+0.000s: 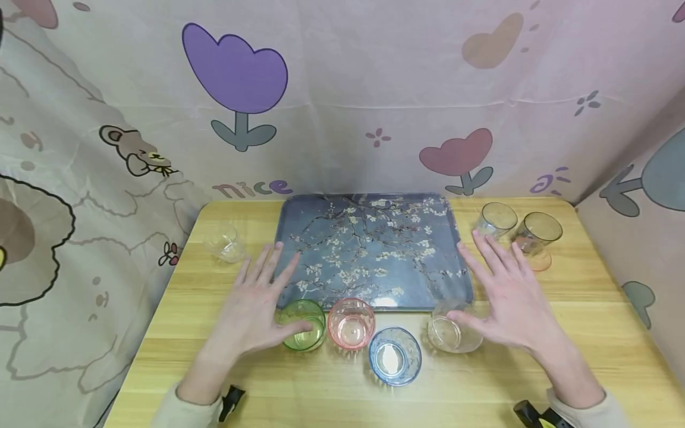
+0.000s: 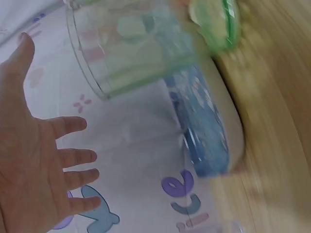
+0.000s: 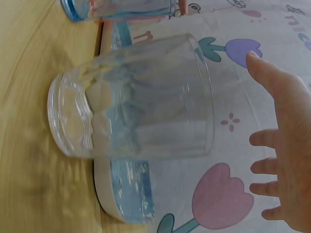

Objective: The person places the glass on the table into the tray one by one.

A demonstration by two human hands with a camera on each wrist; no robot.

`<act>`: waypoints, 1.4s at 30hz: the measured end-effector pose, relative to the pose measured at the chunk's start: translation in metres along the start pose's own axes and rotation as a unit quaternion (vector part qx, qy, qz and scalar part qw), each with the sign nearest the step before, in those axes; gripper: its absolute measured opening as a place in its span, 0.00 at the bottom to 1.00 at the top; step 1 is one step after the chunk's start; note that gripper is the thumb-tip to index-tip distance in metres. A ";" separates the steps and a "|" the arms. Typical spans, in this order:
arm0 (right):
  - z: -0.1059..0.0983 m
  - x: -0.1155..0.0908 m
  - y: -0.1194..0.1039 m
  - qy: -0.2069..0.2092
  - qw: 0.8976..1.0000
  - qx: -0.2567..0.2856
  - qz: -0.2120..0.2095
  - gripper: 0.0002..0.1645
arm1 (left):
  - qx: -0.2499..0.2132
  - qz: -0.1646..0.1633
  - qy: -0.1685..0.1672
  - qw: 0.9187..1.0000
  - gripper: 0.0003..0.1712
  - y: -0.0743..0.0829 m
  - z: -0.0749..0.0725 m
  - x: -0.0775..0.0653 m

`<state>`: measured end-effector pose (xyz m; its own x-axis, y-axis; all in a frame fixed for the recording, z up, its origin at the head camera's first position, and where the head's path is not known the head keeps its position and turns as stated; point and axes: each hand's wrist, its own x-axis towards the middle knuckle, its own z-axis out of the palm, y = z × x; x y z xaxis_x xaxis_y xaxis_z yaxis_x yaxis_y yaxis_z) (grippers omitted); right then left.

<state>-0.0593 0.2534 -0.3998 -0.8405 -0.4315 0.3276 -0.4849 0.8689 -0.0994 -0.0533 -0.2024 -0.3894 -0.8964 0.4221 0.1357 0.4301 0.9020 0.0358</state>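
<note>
My left hand [image 1: 254,312] hovers with fingers spread at the front left of the tray, its thumb overlapping the green glass [image 1: 304,340] in the head view. In the left wrist view the green glass [image 2: 141,53] stands apart from the palm. My right hand [image 1: 508,300] is spread likewise at the tray's right side, thumb over a clear glass [image 1: 446,334]. The right wrist view shows that clear glass [image 3: 141,102] upright, with a gap to the fingers. A pink glass [image 1: 351,325] and a blue glass [image 1: 395,356] stand between the hands. Neither hand holds anything.
A blue tray [image 1: 369,238] with a blossom pattern lies at the back centre. Another clear glass [image 1: 227,242] stands at the back left. A greyish glass [image 1: 496,220] and an amber-grey glass [image 1: 537,232] stand at the back right. A printed curtain [image 1: 332,77] hangs behind the table.
</note>
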 end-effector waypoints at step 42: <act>0.006 -0.028 0.102 0.028 0.984 0.025 0.173 0.58 | 0.018 -0.010 -0.001 1.000 0.60 -0.093 0.057 -0.010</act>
<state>-0.0871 0.3529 -0.4246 -0.9437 -0.0967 0.3162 -0.1841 0.9480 -0.2595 -0.0904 -0.2848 -0.4506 -0.9048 0.4041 0.1343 0.4082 0.9129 0.0028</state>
